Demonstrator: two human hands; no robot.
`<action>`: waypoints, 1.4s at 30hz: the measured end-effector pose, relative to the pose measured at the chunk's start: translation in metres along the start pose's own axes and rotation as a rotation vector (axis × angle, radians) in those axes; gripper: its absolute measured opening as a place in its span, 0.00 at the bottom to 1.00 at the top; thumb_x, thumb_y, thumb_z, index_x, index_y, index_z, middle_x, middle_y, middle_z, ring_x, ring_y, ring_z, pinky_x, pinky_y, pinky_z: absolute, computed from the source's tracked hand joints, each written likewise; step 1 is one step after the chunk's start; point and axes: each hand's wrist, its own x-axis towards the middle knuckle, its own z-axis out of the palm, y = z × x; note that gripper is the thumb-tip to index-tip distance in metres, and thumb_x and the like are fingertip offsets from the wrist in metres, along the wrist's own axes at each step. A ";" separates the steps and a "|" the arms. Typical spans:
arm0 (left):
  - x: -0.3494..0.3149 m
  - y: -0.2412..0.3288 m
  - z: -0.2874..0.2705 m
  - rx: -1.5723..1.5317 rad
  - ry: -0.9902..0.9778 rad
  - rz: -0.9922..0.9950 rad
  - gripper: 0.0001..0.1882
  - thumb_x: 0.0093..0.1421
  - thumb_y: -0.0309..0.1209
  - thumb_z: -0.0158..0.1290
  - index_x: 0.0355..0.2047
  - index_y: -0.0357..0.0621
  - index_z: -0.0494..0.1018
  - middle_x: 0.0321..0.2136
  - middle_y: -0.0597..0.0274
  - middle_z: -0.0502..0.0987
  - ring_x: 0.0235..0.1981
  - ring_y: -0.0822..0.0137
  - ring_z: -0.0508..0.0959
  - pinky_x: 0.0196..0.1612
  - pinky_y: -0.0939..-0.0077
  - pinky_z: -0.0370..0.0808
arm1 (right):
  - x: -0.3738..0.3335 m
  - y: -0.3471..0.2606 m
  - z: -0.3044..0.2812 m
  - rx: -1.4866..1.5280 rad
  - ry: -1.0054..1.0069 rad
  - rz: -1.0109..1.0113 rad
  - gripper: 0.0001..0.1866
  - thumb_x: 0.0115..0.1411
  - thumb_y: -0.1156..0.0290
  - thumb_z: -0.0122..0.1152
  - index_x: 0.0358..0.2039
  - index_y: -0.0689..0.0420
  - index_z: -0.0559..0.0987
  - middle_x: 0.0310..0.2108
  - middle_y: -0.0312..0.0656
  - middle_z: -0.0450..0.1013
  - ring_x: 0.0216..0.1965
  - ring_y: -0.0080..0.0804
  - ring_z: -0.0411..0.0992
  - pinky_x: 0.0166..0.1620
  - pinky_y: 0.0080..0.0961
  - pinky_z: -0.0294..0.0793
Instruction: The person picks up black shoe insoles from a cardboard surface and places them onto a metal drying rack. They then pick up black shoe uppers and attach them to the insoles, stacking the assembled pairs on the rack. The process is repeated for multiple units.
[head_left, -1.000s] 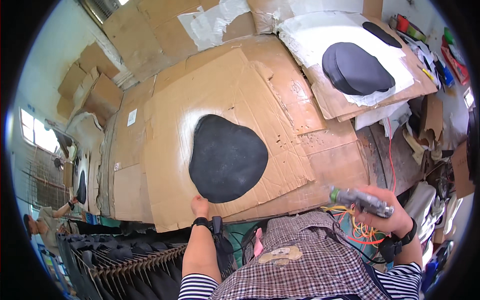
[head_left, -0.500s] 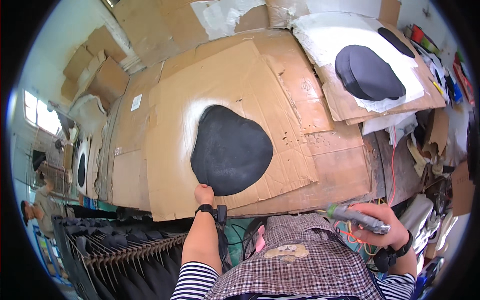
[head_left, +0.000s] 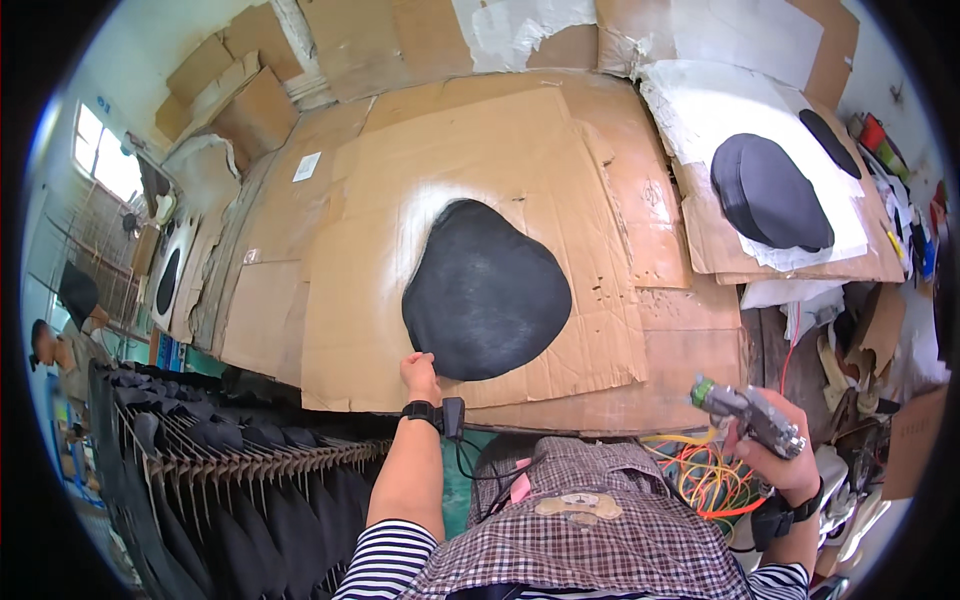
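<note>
A rounded black sheet (head_left: pixel 490 295), apparently a stack with layered edges on its left side, lies on a brown cardboard sheet (head_left: pixel 350 340). At its lower left edge, my left hand (head_left: pixel 420 378) is closed with fingertips pinching the rim. My right hand (head_left: pixel 785 440) is wrapped around a grey spray gun (head_left: pixel 750 415) with a green front end. The gun is held off the table's near right side, apart from the black sheet, its green end toward the table.
On white paper at the back right lies a stack of black pieces (head_left: pixel 770 190), with another black piece (head_left: pixel 830 142) beside it. Black pieces hang on a rack (head_left: pixel 250 470) at lower left. Tangled orange and yellow hoses (head_left: pixel 710 480) lie below the table edge. Someone (head_left: pixel 50 345) is at far left.
The view has shifted. My right hand has raised the spray gun and tilted its green end up toward the table. My left hand stays at the black sheet's lower left edge.
</note>
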 end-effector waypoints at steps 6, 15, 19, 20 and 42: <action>-0.010 -0.007 0.004 -0.083 -0.019 -0.022 0.22 0.54 0.20 0.50 0.50 0.43 0.60 0.42 0.56 0.70 0.39 0.60 0.74 0.34 0.61 0.73 | -0.017 -0.010 -0.006 -0.208 -0.036 0.003 0.26 0.46 0.79 0.65 0.48 0.66 0.72 0.35 0.40 0.75 0.33 0.24 0.74 0.37 0.22 0.75; -0.024 0.004 0.004 -0.028 -0.102 -0.005 0.22 0.53 0.15 0.45 0.50 0.40 0.64 0.43 0.56 0.72 0.40 0.59 0.74 0.36 0.61 0.74 | -0.025 -0.002 -0.025 -0.201 -0.162 0.123 0.25 0.45 0.74 0.68 0.45 0.66 0.75 0.33 0.41 0.76 0.33 0.25 0.73 0.39 0.23 0.73; -0.028 0.008 0.007 0.005 -0.133 0.036 0.20 0.53 0.16 0.45 0.47 0.39 0.67 0.41 0.57 0.73 0.39 0.59 0.75 0.38 0.62 0.75 | -0.006 0.007 -0.005 -0.012 -0.132 0.058 0.23 0.47 0.76 0.67 0.46 0.66 0.74 0.34 0.42 0.75 0.33 0.27 0.74 0.38 0.24 0.73; -0.029 0.009 0.007 -0.005 -0.132 0.041 0.19 0.53 0.16 0.45 0.47 0.39 0.67 0.41 0.57 0.73 0.39 0.60 0.75 0.38 0.62 0.75 | -0.001 0.007 -0.001 0.049 -0.064 0.026 0.23 0.48 0.76 0.66 0.46 0.65 0.74 0.34 0.42 0.75 0.33 0.27 0.74 0.38 0.24 0.73; -0.064 0.067 0.037 -0.545 -0.572 0.173 0.22 0.55 0.14 0.44 0.50 0.44 0.66 0.44 0.59 0.74 0.44 0.59 0.76 0.44 0.61 0.78 | 0.033 0.020 0.000 0.096 -0.102 -0.053 0.30 0.51 0.75 0.65 0.55 0.66 0.67 0.31 0.42 0.74 0.33 0.28 0.74 0.39 0.25 0.74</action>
